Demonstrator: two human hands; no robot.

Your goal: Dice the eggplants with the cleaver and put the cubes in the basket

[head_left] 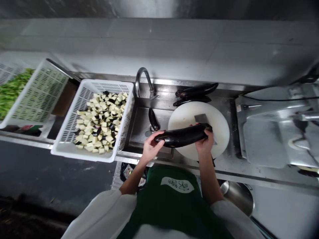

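Both hands hold a long dark eggplant (183, 135) level above the near edge of a round white cutting board (219, 127). My left hand (151, 146) grips its left end over the sink's front rim. My right hand (205, 142) grips the right end over the board. A cleaver blade (201, 118) lies flat on the board just behind the eggplant.
Two more eggplants (196, 90) lie behind the board, and one piece (153, 119) sits in the steel sink (139, 126) under the faucet (144, 79). A white basket (67, 132) of diced eggplant rests left; a basket of greens (11, 91) beyond. A metal machine (279, 129) stands right.
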